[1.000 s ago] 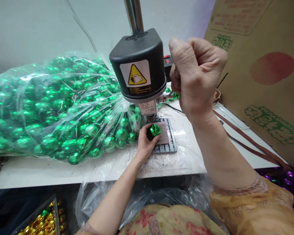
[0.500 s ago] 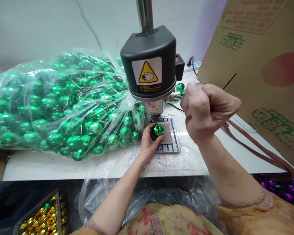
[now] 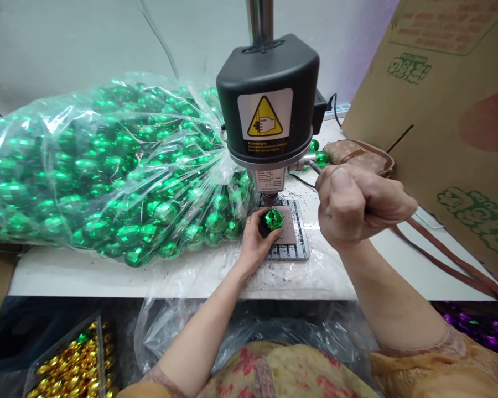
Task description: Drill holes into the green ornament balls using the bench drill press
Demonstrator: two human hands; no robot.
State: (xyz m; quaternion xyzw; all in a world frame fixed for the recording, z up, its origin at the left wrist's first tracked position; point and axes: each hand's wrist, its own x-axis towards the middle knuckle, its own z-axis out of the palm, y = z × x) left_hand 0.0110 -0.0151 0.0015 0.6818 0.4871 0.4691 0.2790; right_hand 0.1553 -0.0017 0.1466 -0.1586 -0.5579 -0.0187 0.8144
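My left hand (image 3: 257,243) grips a shiny green faceted ball (image 3: 274,219) with a dark hole in its top. It holds the ball over the slotted metal base (image 3: 301,249) of a bench drill press (image 3: 269,99), just in front of and below the chuck (image 3: 270,198). My right hand (image 3: 357,204) is closed in a fist around the feed lever (image 3: 314,165) on the drill's right side. Most of the lever is hidden inside the fist.
A clear plastic bag of green balls (image 3: 108,177) fills the table's left side. To the right stand a cardboard box (image 3: 448,99) and a brown bag (image 3: 357,155) with a strap. Gold balls (image 3: 70,365) lie in a container at lower left, purple ones (image 3: 477,326) at lower right.
My right fist has come slightly lower against the drill, with the lever in it. The whole view has shifted a little. My left hand keeps its hold on the green ball.
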